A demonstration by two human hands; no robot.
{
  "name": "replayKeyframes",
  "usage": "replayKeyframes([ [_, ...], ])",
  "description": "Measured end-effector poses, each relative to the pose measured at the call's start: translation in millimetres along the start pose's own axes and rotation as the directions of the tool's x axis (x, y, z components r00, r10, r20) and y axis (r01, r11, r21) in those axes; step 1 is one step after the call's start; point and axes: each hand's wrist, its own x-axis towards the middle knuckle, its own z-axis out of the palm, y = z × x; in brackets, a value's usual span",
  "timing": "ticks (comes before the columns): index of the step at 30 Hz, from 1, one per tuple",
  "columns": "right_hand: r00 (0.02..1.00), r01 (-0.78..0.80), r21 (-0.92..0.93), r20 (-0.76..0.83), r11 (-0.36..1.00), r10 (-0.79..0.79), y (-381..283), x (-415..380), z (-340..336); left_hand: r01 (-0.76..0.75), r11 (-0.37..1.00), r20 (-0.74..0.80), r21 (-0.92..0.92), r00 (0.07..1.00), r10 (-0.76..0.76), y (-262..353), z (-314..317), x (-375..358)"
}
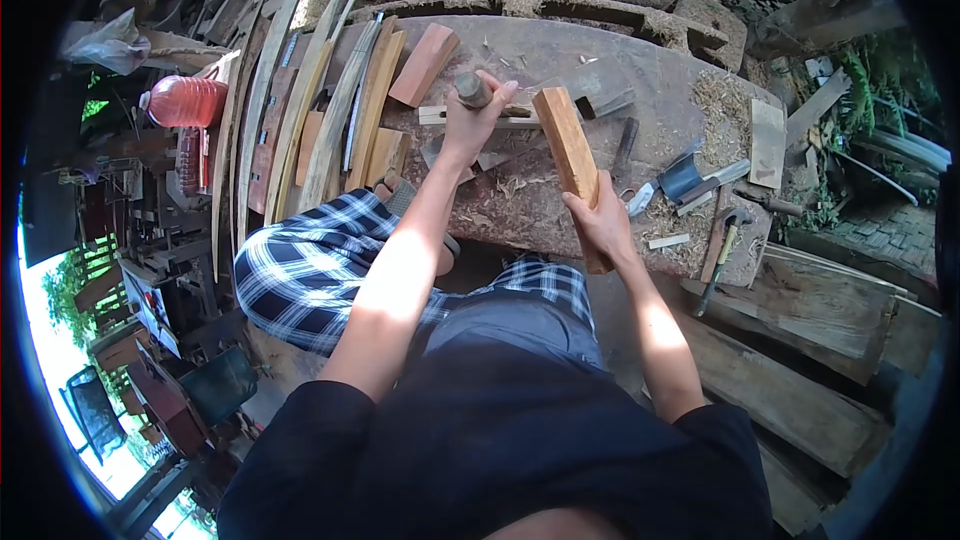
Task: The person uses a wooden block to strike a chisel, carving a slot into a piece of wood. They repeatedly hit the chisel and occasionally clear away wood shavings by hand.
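Note:
My left hand (478, 120) is closed around a dark, round-ended tool handle (472, 90) above the workbench. My right hand (602, 217) grips the lower part of a long orange-brown wooden block (566, 145), which stands tilted with its upper end away from me. Between the two, a pale wooden strip (435, 116) lies on the bench, partly hidden by my left hand. A reddish block (424, 65) rests beyond my left hand. Just right of the held block are a dark metal-like piece (606, 102) and a dark narrow bar (627, 143).
Long planks (375, 105) lie along the left of the workbench (520, 210). Scissors (640, 199), a blue-grey cylinder (681, 178), a hammer (728, 240) and shavings (722, 100) are at the right. A pink liquid bottle (188, 102) is at the far left.

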Motion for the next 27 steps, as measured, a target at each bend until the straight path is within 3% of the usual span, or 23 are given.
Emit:
replayKeyframes([
  [6, 1.0, -0.013, -0.017, 0.009, 1.0, 0.013, 5, 0, 1, -0.018, 0.998, -0.135, -0.062, 0.991, 0.009, -4, 11, -9],
  [17, 0.997, 0.079, -0.011, -0.016, 0.997, -0.079, -32, 12, -20, 0.001, 0.998, -0.119, -0.07, 0.993, -0.01, -13, 3, 2],
  [19, 0.979, 0.199, 0.119, -0.067, 0.973, -0.192, -61, 14, -34, -0.002, 0.998, -0.118, -0.057, 0.993, -0.005, -14, 0, 2],
  [21, 0.975, 0.218, 0.141, -0.073, 0.966, -0.21, -92, 11, -49, 0.085, 0.993, -0.012, 0.082, 0.996, -0.084, -5, -1, 1],
  [24, 0.942, 0.334, 0.235, -0.101, 0.913, -0.319, -130, 4, -60, 0.014, 0.996, 0.0, 0.093, 1.0, -0.014, -6, 1, 0],
  [26, 0.831, 0.552, 0.22, -0.232, 0.805, -0.506, -144, -1, -61, -0.03, 0.999, -0.011, 0.015, 0.999, 0.031, -9, 7, -1],
  [27, 0.851, 0.525, 0.191, -0.144, 0.83, -0.505, -144, 0, -61, -0.078, 0.995, -0.028, -0.06, 0.997, 0.077, -10, 10, -1],
])
